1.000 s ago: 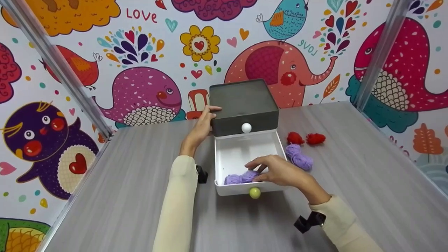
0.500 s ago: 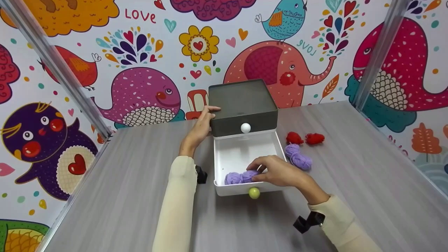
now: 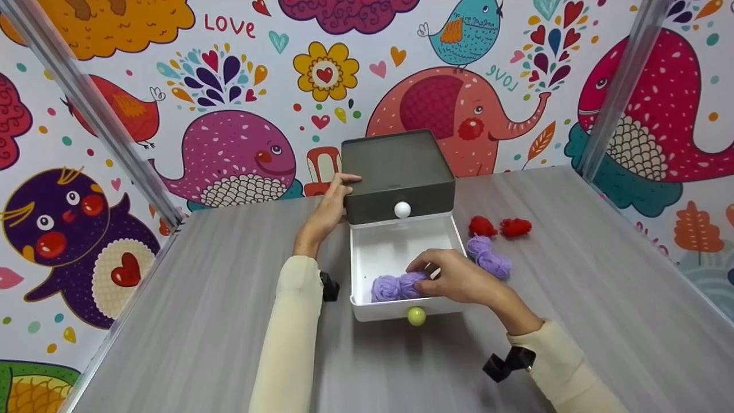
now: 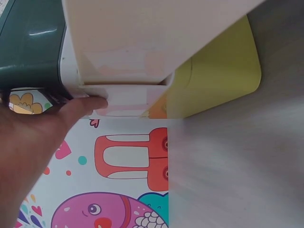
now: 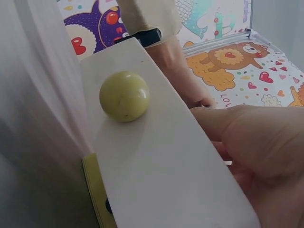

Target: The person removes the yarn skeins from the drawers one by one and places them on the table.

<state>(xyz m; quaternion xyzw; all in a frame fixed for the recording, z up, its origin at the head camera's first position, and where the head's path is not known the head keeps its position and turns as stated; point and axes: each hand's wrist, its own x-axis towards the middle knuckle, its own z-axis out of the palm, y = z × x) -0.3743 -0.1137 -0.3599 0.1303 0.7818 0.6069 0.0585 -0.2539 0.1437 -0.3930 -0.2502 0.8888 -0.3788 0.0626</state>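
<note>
R hand (image 3: 459, 278) reaches over the R wall of the open drawer (image 3: 378, 312), thumb nr side, fingers far side, pinched on the R end of a purple yarn bundle (image 3: 387, 288). Gap is small, about the bundle's thickness. The bundle is inside the drawer, by the nr wall, centre-left; can't tell if it's lifted or on the drawer floor. R wrist view doesn't help, as the front panel w/ its green knob (image 5: 124, 96) hides the yarn.

L hand (image 3: 325, 217) isn't clamped on anything: it rests on the L side of the dark box (image 3: 398, 160), one finger lying on top, prob. to steady it.

Farther R, on the surface (image 3: 229, 298) just beside the drawer: a second purple bundle (image 3: 490, 259), then a red bundle (image 3: 481, 226) and another red one (image 3: 516, 228) beyond it.

Step in hand looks like placing or picking up yarn; stills alone don't say which. Either way, next move prob. calls for a clean release or a straight lift clear of the walls, w/ L hand bracing.
</note>
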